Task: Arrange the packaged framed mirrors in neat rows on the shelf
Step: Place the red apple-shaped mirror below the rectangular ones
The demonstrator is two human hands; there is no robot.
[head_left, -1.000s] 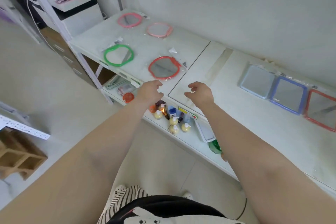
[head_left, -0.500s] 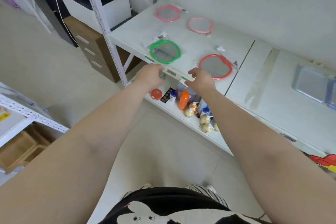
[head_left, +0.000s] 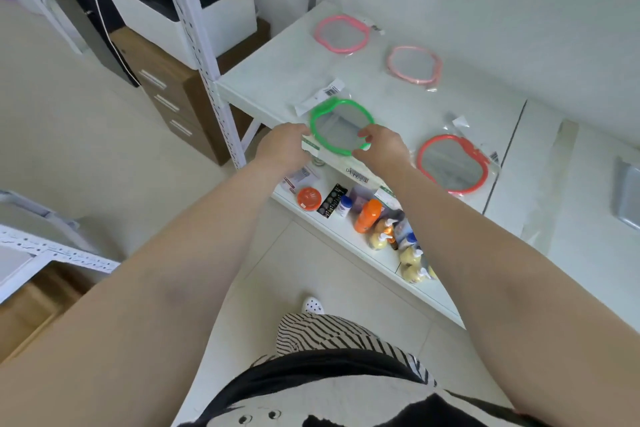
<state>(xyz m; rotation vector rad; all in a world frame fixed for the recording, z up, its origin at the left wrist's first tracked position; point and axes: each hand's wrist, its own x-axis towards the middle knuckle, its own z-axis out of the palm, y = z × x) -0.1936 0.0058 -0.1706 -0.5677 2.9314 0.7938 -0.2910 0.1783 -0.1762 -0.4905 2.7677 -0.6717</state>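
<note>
A green-framed round mirror (head_left: 341,125) in clear packaging lies near the front edge of the white shelf (head_left: 277,80). My left hand (head_left: 285,146) grips its left rim and my right hand (head_left: 382,146) grips its right rim. A red-framed mirror (head_left: 452,163) lies to the right of it. Along the back lie a pink-framed mirror (head_left: 341,33) and a paler pink mirror (head_left: 414,66). A grey square mirror (head_left: 628,199) shows at the far right edge.
A lower shelf (head_left: 349,229) holds an orange bottle (head_left: 369,215), an orange lid and several small yellow bottles. A white upright post (head_left: 204,55) stands at the shelf's left corner, with a brown drawer cabinet (head_left: 173,94) and a printer behind it. Wall runs behind the shelf.
Both hands moved from the shelf's front edge up onto the green mirror and closed on its rim. The view shifted left, so the square mirrors slid to the right edge.
</note>
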